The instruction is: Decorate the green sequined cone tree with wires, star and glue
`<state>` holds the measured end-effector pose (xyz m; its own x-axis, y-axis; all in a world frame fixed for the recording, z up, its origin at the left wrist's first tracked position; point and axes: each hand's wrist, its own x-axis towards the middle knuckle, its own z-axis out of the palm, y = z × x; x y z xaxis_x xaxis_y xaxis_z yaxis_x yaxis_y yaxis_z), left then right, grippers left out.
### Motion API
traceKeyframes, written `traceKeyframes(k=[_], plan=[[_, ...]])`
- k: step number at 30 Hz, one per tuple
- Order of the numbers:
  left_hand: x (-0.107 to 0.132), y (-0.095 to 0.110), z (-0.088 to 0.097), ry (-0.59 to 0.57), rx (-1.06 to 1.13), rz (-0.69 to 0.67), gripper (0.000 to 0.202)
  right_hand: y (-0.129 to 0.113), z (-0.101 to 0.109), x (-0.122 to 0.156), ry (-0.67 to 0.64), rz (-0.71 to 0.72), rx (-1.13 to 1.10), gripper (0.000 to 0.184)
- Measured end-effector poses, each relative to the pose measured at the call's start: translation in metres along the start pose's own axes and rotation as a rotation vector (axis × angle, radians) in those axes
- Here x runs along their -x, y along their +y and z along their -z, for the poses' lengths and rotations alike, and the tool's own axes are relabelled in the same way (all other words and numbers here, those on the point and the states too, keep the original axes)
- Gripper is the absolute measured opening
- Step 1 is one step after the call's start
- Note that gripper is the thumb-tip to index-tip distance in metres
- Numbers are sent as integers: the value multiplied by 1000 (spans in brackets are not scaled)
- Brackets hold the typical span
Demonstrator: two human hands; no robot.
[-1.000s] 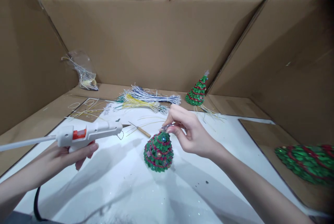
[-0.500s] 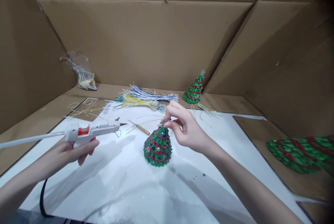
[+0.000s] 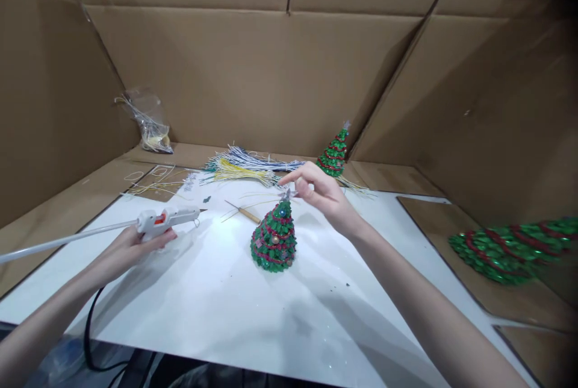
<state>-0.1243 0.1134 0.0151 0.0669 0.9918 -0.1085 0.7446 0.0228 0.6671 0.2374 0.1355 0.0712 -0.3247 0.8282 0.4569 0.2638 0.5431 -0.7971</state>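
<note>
A small green Christmas tree (image 3: 274, 242) stands upright on the white tabletop, wound with red garland and dotted with small ornaments. On its tip sits a silvery star (image 3: 286, 195). My right hand (image 3: 323, 192) is just above and right of the star, index finger stretched out and apart from the thumb; whether a fingertip still touches the star I cannot tell. At the left, my left hand (image 3: 130, 246) is closed round the handle of a white glue gun (image 3: 165, 220), its nozzle pointing right and a long glue stick sticking out behind.
A wooden-handled awl (image 3: 249, 215) lies behind the tree. Bundles of white and yellow wires (image 3: 246, 171) lie at the back. Another decorated tree (image 3: 333, 156) stands back right, and a larger one (image 3: 501, 252) lies at right. A plastic bag (image 3: 153, 129) sits back left. Cardboard walls (image 3: 244, 75) surround the table.
My right fingers have opened from their pinch at the treetop and lifted off, so the star now shows. The glue gun in my left hand has turned and drawn back slightly. The view has shifted.
</note>
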Motion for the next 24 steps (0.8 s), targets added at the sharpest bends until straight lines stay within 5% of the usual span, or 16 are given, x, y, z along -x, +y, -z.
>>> traceKeyframes(k=[14, 24], plan=[[-7, -47, -11, 21, -69, 28, 60, 22, -44, 4, 306, -248, -457, 45], [7, -53, -5, 118, -301, -105, 61, 28, -42, 1, 422, -214, -476, 43]])
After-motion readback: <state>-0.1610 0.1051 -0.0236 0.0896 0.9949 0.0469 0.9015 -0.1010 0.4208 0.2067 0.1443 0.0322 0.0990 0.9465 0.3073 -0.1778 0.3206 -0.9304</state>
